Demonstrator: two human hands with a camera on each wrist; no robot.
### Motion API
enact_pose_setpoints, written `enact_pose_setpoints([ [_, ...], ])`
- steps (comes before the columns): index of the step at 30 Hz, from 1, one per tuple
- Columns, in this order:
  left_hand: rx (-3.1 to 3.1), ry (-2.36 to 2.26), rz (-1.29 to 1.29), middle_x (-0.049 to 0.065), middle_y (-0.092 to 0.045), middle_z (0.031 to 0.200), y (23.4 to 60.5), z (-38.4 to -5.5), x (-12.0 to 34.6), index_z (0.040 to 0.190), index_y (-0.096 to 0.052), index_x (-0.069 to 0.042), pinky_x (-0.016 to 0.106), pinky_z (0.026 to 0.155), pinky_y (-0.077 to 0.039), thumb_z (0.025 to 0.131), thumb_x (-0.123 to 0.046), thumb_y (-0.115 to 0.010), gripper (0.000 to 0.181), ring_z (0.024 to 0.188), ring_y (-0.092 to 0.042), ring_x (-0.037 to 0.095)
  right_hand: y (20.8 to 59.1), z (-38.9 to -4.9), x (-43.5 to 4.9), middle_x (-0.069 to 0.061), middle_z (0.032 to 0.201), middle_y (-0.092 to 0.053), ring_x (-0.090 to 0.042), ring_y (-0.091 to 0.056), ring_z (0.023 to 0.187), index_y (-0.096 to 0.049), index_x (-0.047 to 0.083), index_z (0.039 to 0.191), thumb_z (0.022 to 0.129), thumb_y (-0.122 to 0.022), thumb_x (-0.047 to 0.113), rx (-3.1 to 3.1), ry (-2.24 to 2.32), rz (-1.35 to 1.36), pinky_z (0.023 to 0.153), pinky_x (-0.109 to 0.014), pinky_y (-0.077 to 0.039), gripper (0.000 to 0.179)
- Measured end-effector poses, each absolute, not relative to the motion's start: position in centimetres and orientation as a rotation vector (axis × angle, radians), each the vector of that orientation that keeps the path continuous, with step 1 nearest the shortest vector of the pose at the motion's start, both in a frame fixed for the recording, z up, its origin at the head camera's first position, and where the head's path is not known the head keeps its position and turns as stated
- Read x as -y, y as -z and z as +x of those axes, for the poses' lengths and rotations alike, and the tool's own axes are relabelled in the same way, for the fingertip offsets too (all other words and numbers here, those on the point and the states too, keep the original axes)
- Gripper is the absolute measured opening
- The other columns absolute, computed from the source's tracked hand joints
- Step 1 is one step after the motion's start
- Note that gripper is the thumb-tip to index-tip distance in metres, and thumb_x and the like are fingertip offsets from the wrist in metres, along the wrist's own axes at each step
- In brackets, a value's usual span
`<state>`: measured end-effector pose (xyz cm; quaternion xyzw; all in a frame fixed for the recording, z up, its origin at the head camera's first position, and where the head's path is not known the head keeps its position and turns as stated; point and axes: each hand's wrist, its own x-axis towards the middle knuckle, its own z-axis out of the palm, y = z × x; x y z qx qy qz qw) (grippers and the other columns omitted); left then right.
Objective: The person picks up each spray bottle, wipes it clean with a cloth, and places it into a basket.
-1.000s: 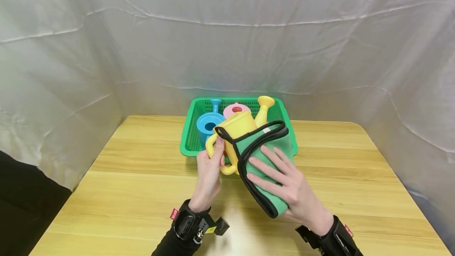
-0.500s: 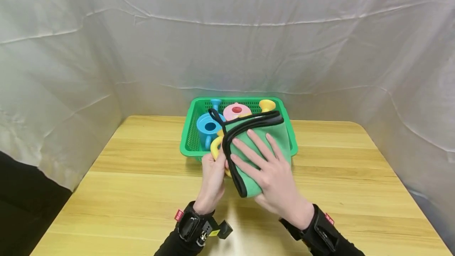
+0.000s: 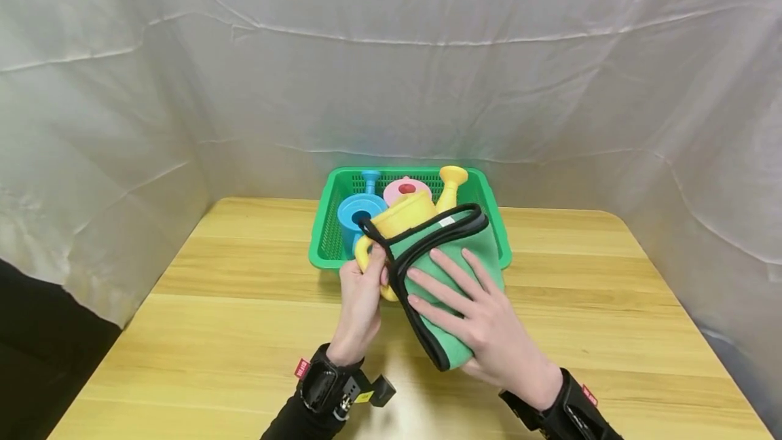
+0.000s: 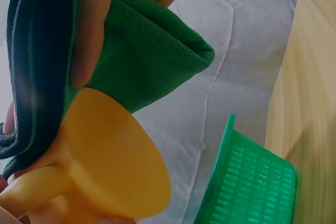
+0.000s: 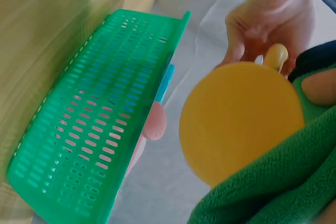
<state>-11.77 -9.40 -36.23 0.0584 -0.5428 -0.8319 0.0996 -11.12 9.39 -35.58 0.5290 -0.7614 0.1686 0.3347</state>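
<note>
A yellow toy watering can (image 3: 408, 213) is held tilted above the table in front of the basket, its spout pointing to the back right. My left hand (image 3: 359, 304) grips the can's handle. A folded green cloth (image 3: 473, 233) with black edging lies over the can's near right side. With spread fingers on top and the thumb (image 4: 90, 40) on its near side, my right hand (image 3: 489, 335) holds the cloth against the can. The round yellow base (image 5: 241, 124) shows in the right wrist view. Much of the can's body is hidden by the cloth.
Behind the hands, a green plastic basket (image 3: 317, 240) stands on the wooden table (image 3: 244, 331). It holds a blue watering can (image 3: 349, 208) on the left and a pink one (image 3: 391, 191) at the back. A pale sheet (image 3: 391, 100) hangs around the table.
My right hand and the cloth moved forward and left over the can, then came partly back. The can tipped and swung back, so its top and spout show again. My left hand kept its grip.
</note>
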Motion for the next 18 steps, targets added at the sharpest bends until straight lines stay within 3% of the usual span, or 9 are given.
enact_pose_setpoints([
  [5,1.661,2.455,0.145,-0.008,-0.049,0.055,36.3,-11.6,9.2,0.058,-0.049,-0.014,0.017,0.052,-0.044,0.105,-0.028,-0.054,0.048,0.056,-0.053,0.003,35.5,-10.7,-8.7,-0.01,0.149,-0.055,-0.038,-0.035,0.149,-0.065,0.014,0.133,0.073,-0.06,0.012,2.056,-0.415,1.29,0.126,-0.055,-0.013,0.061],
  [9,1.681,2.46,0.153,-0.01,-0.05,0.053,36.4,-11.6,8.9,0.061,-0.054,-0.014,0.017,0.051,-0.043,0.104,-0.022,-0.054,0.043,0.054,-0.053,0.002,34.9,-11.3,-7.7,-0.01,0.149,-0.055,-0.036,-0.032,0.151,-0.065,0.014,0.134,0.067,-0.056,0.003,2.087,-0.417,1.225,0.126,-0.055,-0.015,0.068],
  [13,1.682,2.436,0.173,-0.01,-0.051,0.054,36.6,-11.7,9.0,0.062,-0.054,-0.014,0.017,0.051,-0.042,0.103,-0.018,-0.054,0.041,0.053,-0.051,0.002,34.2,-12.2,-6.8,-0.01,0.148,-0.056,-0.035,-0.033,0.151,-0.065,0.014,0.134,0.068,-0.056,0.001,2.065,-0.452,1.187,0.125,-0.054,-0.019,0.067],
  [18,1.675,2.426,0.184,-0.009,-0.048,0.055,36.7,-11.8,9.3,0.059,-0.047,-0.014,0.018,0.053,-0.043,0.104,-0.028,-0.055,0.049,0.057,-0.051,0.003,33.9,-12.9,-6.6,-0.01,0.147,-0.057,-0.034,-0.035,0.15,-0.067,0.014,0.131,0.081,-0.059,0.008,2.019,-0.603,1.187,0.126,-0.051,-0.022,0.051],
])
